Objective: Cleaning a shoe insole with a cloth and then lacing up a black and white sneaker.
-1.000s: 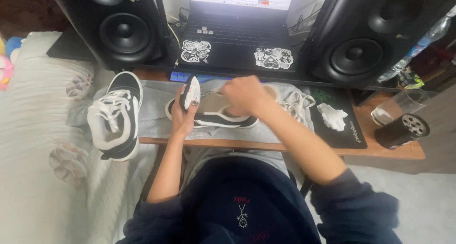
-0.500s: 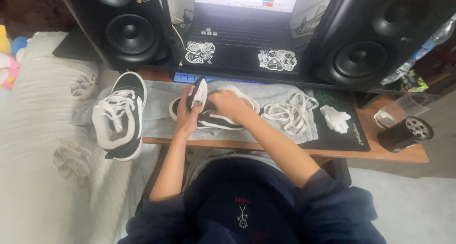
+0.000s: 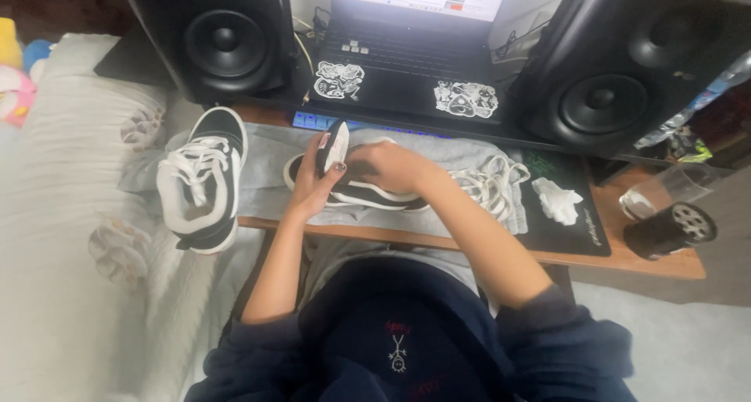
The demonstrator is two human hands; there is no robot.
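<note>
Navy sleeves [image 3: 407, 347] fill the near edge of the view. Both hands meet at the desk's [image 3: 665, 263] near edge, over a grey cloth [image 3: 266, 191]. The left hand [image 3: 311, 184] grips the tongue of a black-and-white sneaker [image 3: 368, 192], fingers curled around it; the right hand [image 3: 391, 166] rests closed on top of the shoe. A second sneaker [image 3: 199, 183] overhangs the left edge. Loose white laces [image 3: 489, 184] lie right. Beyond stand a laptop [image 3: 407, 66] and two speakers [image 3: 223, 34].

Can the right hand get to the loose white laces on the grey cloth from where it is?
Probably yes: the right hand is on the unlaced shoe, and the laces lie just beside it, nothing between.
</note>
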